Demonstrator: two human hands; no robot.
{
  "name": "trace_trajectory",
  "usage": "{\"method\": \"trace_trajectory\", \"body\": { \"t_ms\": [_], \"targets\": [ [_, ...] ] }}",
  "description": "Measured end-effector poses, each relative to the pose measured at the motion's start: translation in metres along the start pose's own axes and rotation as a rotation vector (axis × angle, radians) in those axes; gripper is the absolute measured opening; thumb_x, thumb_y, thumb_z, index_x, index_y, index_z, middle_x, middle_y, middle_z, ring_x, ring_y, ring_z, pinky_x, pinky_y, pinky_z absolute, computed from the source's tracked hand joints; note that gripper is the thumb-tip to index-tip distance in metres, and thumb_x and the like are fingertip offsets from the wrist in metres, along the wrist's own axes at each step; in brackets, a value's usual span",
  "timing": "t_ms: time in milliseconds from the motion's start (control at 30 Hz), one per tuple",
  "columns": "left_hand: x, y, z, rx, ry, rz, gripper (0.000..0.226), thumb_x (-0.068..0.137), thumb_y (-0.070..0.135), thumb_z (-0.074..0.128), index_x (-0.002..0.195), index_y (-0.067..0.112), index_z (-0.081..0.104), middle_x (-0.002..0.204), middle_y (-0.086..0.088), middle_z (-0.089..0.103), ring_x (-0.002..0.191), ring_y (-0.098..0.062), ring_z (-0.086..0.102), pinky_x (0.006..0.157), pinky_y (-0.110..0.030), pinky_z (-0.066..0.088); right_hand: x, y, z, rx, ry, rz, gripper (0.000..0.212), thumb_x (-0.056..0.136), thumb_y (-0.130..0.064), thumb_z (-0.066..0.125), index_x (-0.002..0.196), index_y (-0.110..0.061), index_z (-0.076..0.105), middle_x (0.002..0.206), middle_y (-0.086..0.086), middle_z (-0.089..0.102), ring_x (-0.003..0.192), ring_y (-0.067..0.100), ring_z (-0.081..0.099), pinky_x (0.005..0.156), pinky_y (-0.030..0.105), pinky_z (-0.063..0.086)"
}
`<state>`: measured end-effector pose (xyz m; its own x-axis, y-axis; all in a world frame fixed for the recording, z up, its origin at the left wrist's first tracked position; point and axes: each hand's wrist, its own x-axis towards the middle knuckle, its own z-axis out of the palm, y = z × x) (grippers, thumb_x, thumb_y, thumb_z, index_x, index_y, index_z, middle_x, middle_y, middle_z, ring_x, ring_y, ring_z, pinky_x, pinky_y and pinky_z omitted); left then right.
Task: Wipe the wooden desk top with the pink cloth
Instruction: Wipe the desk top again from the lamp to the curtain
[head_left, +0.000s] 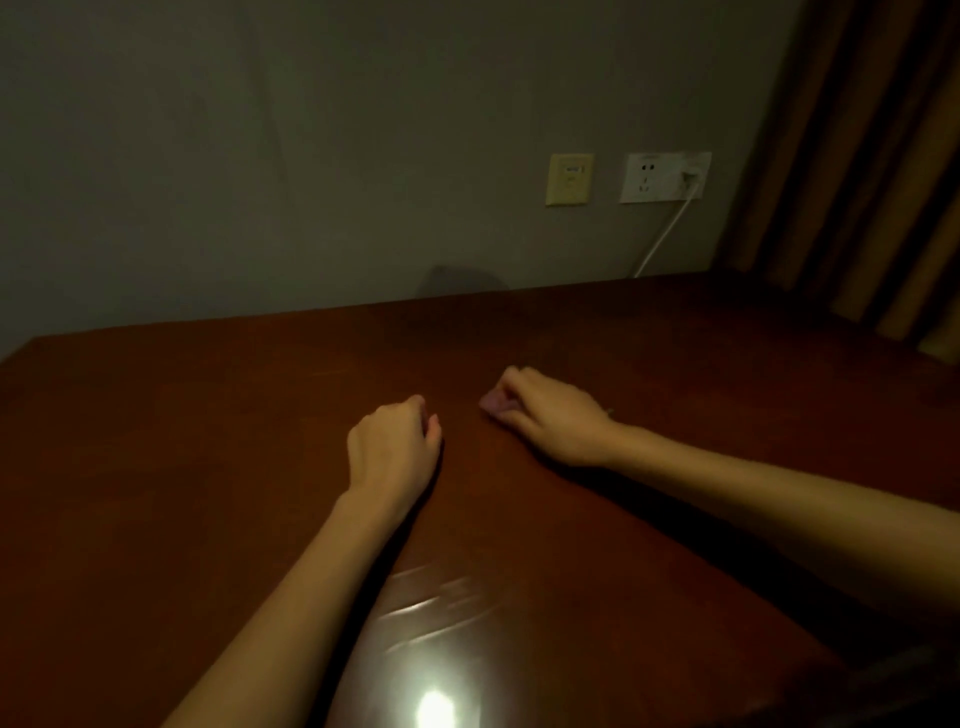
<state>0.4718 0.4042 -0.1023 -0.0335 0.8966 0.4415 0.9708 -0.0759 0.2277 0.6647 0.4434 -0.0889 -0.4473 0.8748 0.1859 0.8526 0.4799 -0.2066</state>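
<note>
The dark reddish wooden desk top (208, 467) fills the lower half of the view. My right hand (550, 415) lies on it right of centre, fingers curled round a small bunched pink cloth (492, 401); only a bit of the cloth shows at the fingertips. My left hand (395, 441) rests on the desk a short way to the left of the cloth, fingers loosely curled, holding nothing.
A grey wall rises behind the desk, with a yellowish wall plate (570, 179) and a white socket (665, 176) holding a plug and white cable (665, 234). Brown curtains (857, 156) hang at the right. A lamp glare (434, 709) shines near the desk's front edge.
</note>
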Motion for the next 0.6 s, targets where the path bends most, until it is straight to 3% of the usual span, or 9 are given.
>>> {"method": "trace_trajectory", "body": {
  "t_ms": [100,200,300,433,500,600],
  "targets": [
    [0.012,0.01,0.01,-0.031,-0.012,0.018,0.02,0.096,0.033,0.047,0.085,0.02,0.055,0.077,0.004,0.057,0.07,-0.014,0.058,0.057,-0.026,0.046,-0.035,0.006,-0.006,0.059,-0.032,-0.141,0.008,0.096,-0.043,0.043,0.101,-0.036,0.043,0.107,-0.012,0.05,0.093,0.002,0.052,0.077,0.023,0.043],
    [0.019,0.006,0.018,-0.053,-0.007,0.017,0.021,0.096,0.032,0.049,0.08,0.02,0.054,0.076,0.005,0.056,0.068,-0.011,0.055,0.053,-0.021,0.038,-0.027,0.064,-0.022,0.068,-0.019,0.045,0.015,0.095,-0.05,0.04,0.099,-0.036,0.044,0.11,-0.01,0.054,0.097,0.007,0.056,0.082,0.031,0.047],
    [0.026,0.002,0.021,-0.054,0.01,0.0,0.022,0.096,0.032,0.05,0.078,0.02,0.053,0.076,0.004,0.054,0.065,-0.009,0.051,0.053,-0.02,0.035,0.015,0.109,-0.025,-0.074,0.03,0.199,0.025,0.095,-0.053,0.034,0.096,-0.029,0.041,0.107,0.002,0.054,0.089,0.017,0.056,0.073,0.034,0.044],
    [0.032,0.001,0.022,-0.048,0.017,-0.022,0.022,0.096,0.033,0.048,0.08,0.019,0.054,0.076,0.004,0.055,0.066,-0.011,0.053,0.054,-0.024,0.039,0.072,0.103,-0.01,-0.162,0.068,0.294,0.032,0.098,-0.049,0.033,0.107,-0.021,0.043,0.114,0.009,0.052,0.09,0.023,0.053,0.072,0.034,0.04],
    [0.034,-0.002,0.023,-0.055,0.008,-0.04,0.023,0.096,0.033,0.048,0.08,0.018,0.055,0.076,0.003,0.056,0.066,-0.013,0.055,0.055,-0.027,0.044,0.079,0.079,-0.002,-0.102,0.05,0.264,0.032,0.098,-0.047,0.035,0.111,-0.019,0.044,0.116,0.01,0.052,0.097,0.026,0.056,0.075,0.035,0.043],
    [0.046,-0.005,0.024,-0.038,0.015,-0.076,0.023,0.096,0.033,0.048,0.08,0.018,0.054,0.076,0.002,0.057,0.068,-0.016,0.056,0.056,-0.029,0.043,0.05,0.017,0.007,-0.019,0.011,0.025,0.027,0.097,-0.043,0.041,0.112,-0.022,0.047,0.113,0.003,0.052,0.101,0.02,0.055,0.084,0.036,0.045]
  ]
}}
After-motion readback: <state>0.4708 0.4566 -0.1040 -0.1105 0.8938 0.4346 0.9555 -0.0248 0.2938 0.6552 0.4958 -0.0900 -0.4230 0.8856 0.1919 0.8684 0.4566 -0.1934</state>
